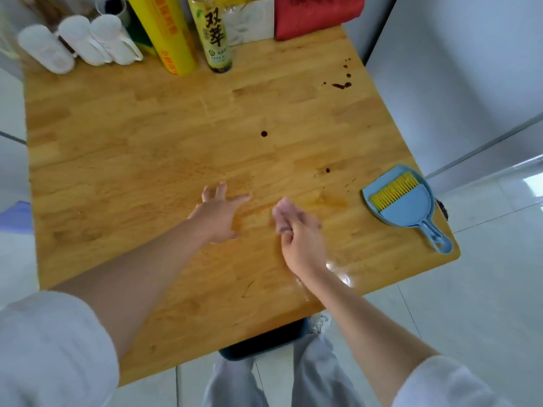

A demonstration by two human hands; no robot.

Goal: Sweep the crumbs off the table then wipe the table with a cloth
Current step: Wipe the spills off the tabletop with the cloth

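Pale tiled floor (484, 304) all round, grey-white cabinet fronts (440, 69) along the far right side. Wooden table (132, 142) fills most of the view, butcher-block top, its near edge and right edge both free with floor beyond them. Person stands at the near edge, white sleeves, grey trousers, both bare forearms out over the wood.

Left hand (219, 211) hovers low over the middle of the top, fingers spread wide, gripping nothing. Right hand (298, 233) just beside it, to its right, fingers curled; something small and pale shows at the fingertips but it is blurred, cannot tell if it is a cloth or only the fingers. Wood between and ahead of the hands shows a faint damp smear.

Right of the right hand, at the table's right edge: blue dustpan (411, 210) lying flat, handle toward the near corner, yellow-bristled brush (392, 188) nested in it. Crumbs in it: cannot tell.

Beyond both hands, dark sauce spots (264, 133) mid-table, another nearer the dustpan, a cluster (340, 85) at the far right.

Far edge, well apart from the hands, from their left: three white cups (79, 44) lying on their sides, a yellow cling-film box (164, 30), a labelled glass bottle (214, 33), a pale box (249, 22), folded red cloth (317, 14) at the far right corner. Broad open wood between that row and the hands.
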